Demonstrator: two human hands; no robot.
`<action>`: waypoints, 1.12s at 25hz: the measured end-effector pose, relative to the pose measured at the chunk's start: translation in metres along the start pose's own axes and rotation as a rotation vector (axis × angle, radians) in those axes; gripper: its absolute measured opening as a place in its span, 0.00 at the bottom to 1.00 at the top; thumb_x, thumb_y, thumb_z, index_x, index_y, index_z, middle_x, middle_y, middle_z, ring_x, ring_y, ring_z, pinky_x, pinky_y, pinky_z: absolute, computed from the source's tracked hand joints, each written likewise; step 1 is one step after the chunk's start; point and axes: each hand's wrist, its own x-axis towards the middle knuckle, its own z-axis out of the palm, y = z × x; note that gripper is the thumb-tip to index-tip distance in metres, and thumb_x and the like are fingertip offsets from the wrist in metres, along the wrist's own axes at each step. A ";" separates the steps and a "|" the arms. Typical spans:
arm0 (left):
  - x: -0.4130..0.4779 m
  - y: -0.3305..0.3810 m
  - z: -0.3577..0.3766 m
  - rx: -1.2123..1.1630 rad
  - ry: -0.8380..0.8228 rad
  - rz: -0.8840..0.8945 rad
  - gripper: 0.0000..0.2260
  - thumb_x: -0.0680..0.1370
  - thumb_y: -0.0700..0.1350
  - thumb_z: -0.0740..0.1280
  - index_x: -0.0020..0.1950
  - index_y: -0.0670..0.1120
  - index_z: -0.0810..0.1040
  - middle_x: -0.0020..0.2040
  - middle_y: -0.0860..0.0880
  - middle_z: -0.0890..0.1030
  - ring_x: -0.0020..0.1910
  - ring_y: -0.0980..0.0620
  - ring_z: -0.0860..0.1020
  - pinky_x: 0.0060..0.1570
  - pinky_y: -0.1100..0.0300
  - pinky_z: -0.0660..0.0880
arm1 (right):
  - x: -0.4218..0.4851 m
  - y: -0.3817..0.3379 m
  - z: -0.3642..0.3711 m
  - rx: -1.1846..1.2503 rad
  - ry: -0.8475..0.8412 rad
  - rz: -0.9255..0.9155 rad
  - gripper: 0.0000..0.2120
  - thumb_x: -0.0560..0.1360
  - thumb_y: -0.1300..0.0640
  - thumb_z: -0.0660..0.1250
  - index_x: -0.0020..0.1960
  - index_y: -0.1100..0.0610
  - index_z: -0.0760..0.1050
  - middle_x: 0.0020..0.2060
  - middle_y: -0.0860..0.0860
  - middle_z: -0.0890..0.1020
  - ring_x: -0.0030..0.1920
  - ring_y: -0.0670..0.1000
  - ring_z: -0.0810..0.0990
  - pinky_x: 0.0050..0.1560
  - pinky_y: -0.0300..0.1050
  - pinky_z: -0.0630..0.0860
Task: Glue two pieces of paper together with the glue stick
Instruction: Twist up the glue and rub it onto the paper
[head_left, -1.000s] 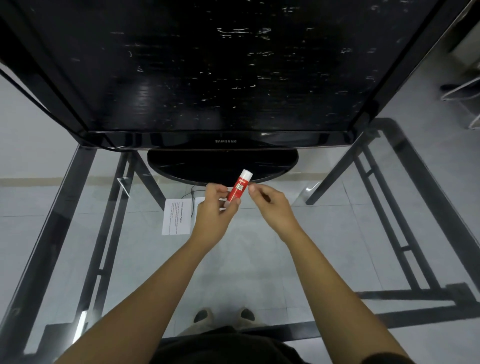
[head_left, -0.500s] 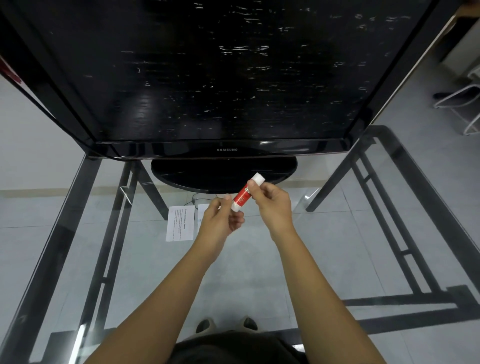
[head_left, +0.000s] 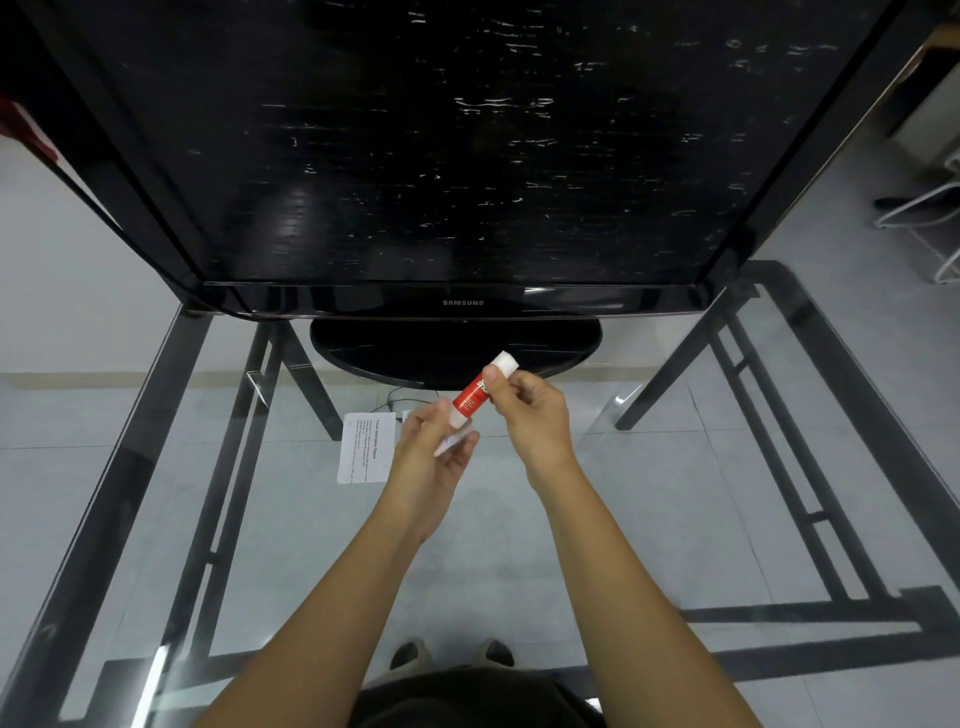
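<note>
A red glue stick with a white top end is held tilted above the glass table, in front of the monitor's base. My right hand grips its upper half between thumb and fingers. My left hand pinches its lower end, where a translucent cap shows between the fingers. I cannot tell if the cap is off the stick. A printed sheet of paper lies flat on the glass, left of my left hand. The corner of a second white piece peeks out behind that hand.
A large black Samsung monitor stands on an oval base at the back of the glass table. The table's dark metal frame and the tiled floor show through the glass. White chair legs stand far right.
My right hand has closed around the stick's upper half. My left hand has slid down to the stick's lower end, where the translucent cap now shows. The view has tilted slightly.
</note>
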 end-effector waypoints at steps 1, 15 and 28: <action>0.000 0.000 -0.002 0.023 0.014 -0.044 0.11 0.76 0.50 0.66 0.52 0.44 0.76 0.39 0.47 0.81 0.38 0.55 0.80 0.40 0.65 0.78 | 0.000 -0.001 0.001 0.002 -0.008 0.002 0.15 0.72 0.44 0.68 0.44 0.57 0.80 0.38 0.53 0.82 0.43 0.47 0.80 0.44 0.35 0.74; 0.003 0.005 -0.013 0.148 0.016 0.022 0.08 0.76 0.50 0.65 0.49 0.47 0.79 0.40 0.46 0.82 0.39 0.55 0.81 0.42 0.66 0.78 | 0.000 -0.008 0.008 -0.043 -0.009 -0.017 0.11 0.71 0.44 0.69 0.43 0.52 0.79 0.37 0.48 0.82 0.41 0.44 0.79 0.41 0.32 0.73; 0.001 0.007 -0.015 0.157 0.027 0.048 0.07 0.76 0.48 0.66 0.48 0.46 0.80 0.43 0.46 0.83 0.42 0.53 0.82 0.44 0.65 0.78 | 0.000 -0.010 0.011 -0.067 -0.018 -0.011 0.12 0.71 0.45 0.69 0.46 0.53 0.79 0.40 0.47 0.82 0.45 0.44 0.80 0.41 0.32 0.71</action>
